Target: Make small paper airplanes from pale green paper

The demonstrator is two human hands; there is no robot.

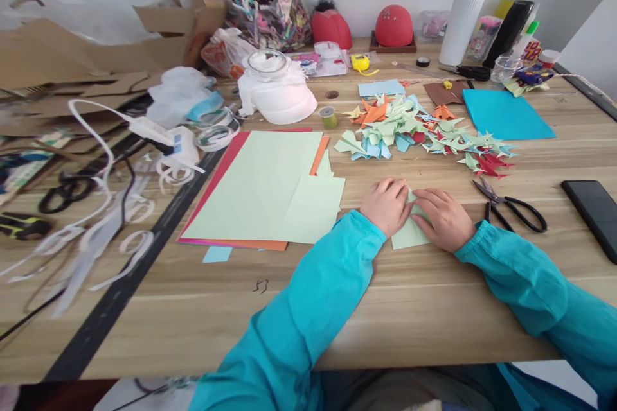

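Observation:
Both my hands rest on a small pale green paper piece (407, 235) lying on the wooden table (193, 308). My left hand (385, 204) presses down on its left part with the fingers curled together. My right hand (444, 217) lies over its right part, fingers bent and pressing the paper. Most of the sheet is hidden under my hands. Just beyond them lies a heap of folded paper shapes (419, 133) in green, blue, orange and red.
A stack of large coloured sheets (255, 186) lies left of my hands. Black scissors (511, 204) and a dark phone (594, 210) lie to the right. A blue sheet (506, 114), a paper towel roll (461, 19), cardboard and tape clutter fill the back and left.

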